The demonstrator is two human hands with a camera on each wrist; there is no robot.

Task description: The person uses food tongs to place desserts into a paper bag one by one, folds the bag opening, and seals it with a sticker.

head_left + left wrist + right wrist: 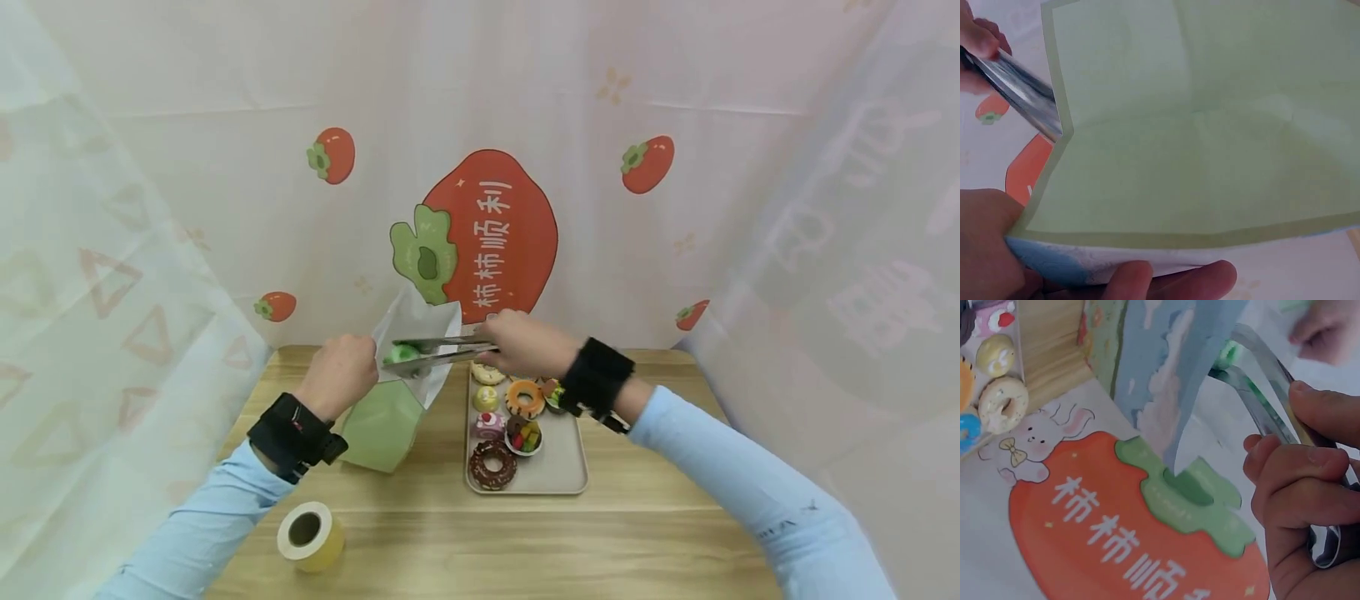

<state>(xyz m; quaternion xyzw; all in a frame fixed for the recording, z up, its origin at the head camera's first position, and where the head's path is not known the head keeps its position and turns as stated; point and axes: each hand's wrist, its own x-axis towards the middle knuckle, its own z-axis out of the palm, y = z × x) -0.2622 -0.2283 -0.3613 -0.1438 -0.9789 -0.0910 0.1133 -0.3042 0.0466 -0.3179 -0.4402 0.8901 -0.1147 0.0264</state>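
My left hand (341, 375) grips the upper edge of a paper bag (384, 425), pale green on one side, its white mouth spread toward the right. In the left wrist view, the bag's green face (1197, 156) fills most of the picture, with fingers (1191, 281) curled below its edge. My right hand (532, 343) holds metal tongs (1260, 400) that reach into the bag's mouth. Between the tong tips is a small green piece (402, 353), like a toy pastry. Blue with white clouds shows on another side of the bag (1160, 375).
A beige tray (558, 475) right of the bag carries several toy sweets, including a chocolate doughnut (492, 465), an orange doughnut (525, 399) and a fruit cup (523, 436). A tape roll (322, 546) stands at the front left. Printed curtains (480, 83) enclose the wooden table (420, 542).
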